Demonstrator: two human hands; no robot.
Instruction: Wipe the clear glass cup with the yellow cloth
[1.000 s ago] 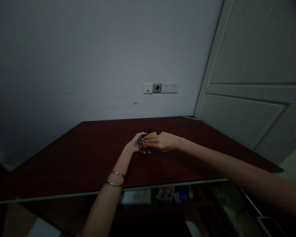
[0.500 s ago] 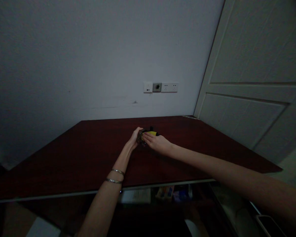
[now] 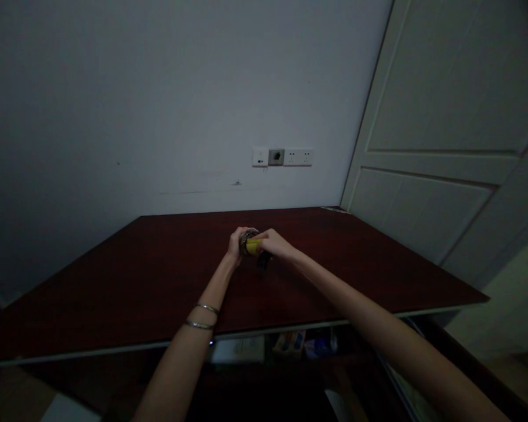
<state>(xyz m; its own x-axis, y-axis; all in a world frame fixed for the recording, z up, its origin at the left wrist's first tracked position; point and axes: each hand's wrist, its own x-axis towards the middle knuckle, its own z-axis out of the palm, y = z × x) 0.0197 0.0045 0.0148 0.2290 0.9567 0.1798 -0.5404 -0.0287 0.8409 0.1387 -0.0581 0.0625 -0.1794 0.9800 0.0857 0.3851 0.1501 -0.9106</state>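
Observation:
My left hand point(image 3: 236, 243) is closed around a dark, shiny, rounded object point(image 3: 244, 242), its open-looking end turned to the right. A yellow object with black parts point(image 3: 254, 245) meets that end; I cannot tell whether it goes inside or only touches. My right hand point(image 3: 276, 243) grips the yellow object from the right, with its fingers bent over the top. A black part point(image 3: 264, 258) hangs below the right fingers. Both hands are above the middle of the dark red table point(image 3: 167, 275). Dim light and small size hide the exact kind of both objects.
A white wall with sockets point(image 3: 298, 157) rises behind the table, and a pale panelled door point(image 3: 426, 176) stands at the right. Under the table's front edge, an open space holds a white item point(image 3: 240, 350) and small packages point(image 3: 289, 344).
My right hand has turned over, and its fingers now bend over the yellow object. The black part has swung from above to below. More yellow shows between the hands. The view has shifted slightly.

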